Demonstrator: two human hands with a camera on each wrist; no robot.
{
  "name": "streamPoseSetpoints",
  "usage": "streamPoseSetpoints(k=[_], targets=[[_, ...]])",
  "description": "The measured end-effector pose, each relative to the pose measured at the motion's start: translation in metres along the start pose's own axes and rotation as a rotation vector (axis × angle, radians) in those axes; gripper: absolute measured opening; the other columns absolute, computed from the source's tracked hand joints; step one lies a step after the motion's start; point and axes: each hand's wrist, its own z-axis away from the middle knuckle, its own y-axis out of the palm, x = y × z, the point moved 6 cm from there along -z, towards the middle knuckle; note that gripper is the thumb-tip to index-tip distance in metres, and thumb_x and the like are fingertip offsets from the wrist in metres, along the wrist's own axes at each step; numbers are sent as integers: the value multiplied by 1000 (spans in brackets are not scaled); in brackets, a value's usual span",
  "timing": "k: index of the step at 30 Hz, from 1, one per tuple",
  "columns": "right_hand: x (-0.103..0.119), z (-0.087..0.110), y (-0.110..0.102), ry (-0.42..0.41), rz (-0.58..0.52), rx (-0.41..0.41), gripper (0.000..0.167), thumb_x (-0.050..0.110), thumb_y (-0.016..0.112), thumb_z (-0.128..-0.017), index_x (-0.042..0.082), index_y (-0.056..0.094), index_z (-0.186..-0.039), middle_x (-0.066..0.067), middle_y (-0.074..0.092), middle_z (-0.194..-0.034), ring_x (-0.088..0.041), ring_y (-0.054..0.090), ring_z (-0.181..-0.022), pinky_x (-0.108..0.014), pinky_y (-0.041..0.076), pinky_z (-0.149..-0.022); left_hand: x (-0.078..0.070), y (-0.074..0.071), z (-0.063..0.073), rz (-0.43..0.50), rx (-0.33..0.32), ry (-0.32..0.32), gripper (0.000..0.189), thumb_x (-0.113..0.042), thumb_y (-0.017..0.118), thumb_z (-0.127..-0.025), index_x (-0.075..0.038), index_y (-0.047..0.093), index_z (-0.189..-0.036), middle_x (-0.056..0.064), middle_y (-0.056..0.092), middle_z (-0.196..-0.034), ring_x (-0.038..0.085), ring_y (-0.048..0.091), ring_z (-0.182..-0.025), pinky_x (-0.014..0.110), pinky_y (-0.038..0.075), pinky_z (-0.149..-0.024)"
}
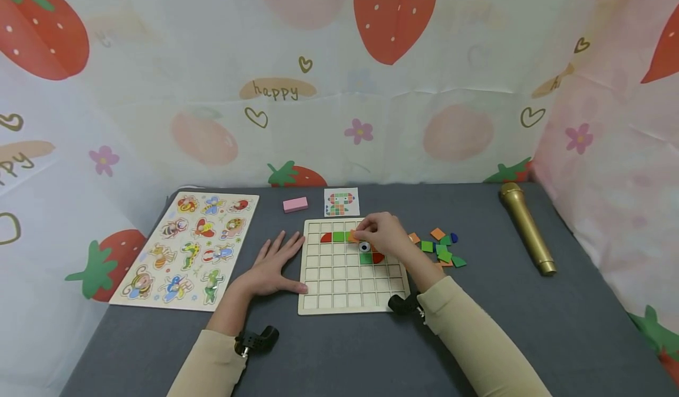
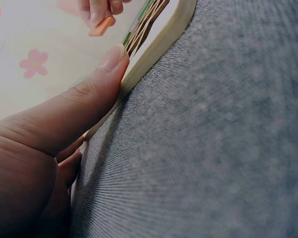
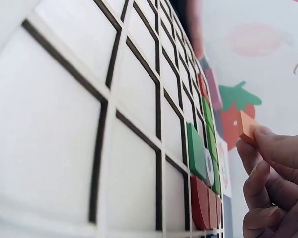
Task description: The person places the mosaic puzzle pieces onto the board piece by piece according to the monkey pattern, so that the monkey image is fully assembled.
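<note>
A pale wooden grid board (image 1: 339, 294) lies on the dark cloth, with red and green tiles (image 1: 338, 237) in its upper rows. Near them sits a round white eye piece (image 1: 364, 247). My right hand (image 1: 384, 232), over the board's top rows, pinches an orange square tile (image 3: 246, 127) between thumb and finger; the right wrist view has it raised off the grid. With fingers spread, my left hand (image 1: 273, 270) rests on the cloth at the board's left side. Its thumb (image 2: 102, 79) touches the board's edge. The right hand hides some upper cells in the head view.
Loose orange, green and blue tiles (image 1: 443, 254) lie right of the board. Behind it are a pattern card (image 1: 342, 201) and a pink block (image 1: 294, 204). An insect sticker sheet (image 1: 180, 250) lies left, a gold microphone (image 1: 527, 229) far right. A strawberry-print curtain (image 1: 392, 161) backs the table.
</note>
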Motion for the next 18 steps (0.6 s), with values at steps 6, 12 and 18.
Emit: streamPoseSetpoints(k=[6, 12, 18], targets=[[2, -3, 9, -21, -18, 10, 12, 28, 73, -95, 16, 75, -94, -1, 72, -87, -19, 63, -76, -31, 49, -61, 0, 0, 0, 3, -3, 0, 119, -57, 85, -74, -18, 18, -164, 7, 10, -171, 36, -6, -157, 59, -7, -124], [9, -1, 19, -40, -36, 28, 11, 27, 72, -95, 16, 75, -95, -2, 72, -89, -21, 65, -80, -31, 50, -62, 0, -1, 1, 10, -2, 2, 119, -57, 85, -73, -19, 18, -164, 7, 10, -171, 35, -7, -157, 58, -8, -124], [10, -5, 27, -40, -24, 23, 11, 29, 73, -95, 18, 75, -94, 0, 72, -88, -18, 64, -78, -31, 49, -63, 0, -1, 1, 13, 2, 1, 119, -57, 85, -73, -19, 18, -164, 7, 9, -171, 35, -7, -157, 58, -8, -123]])
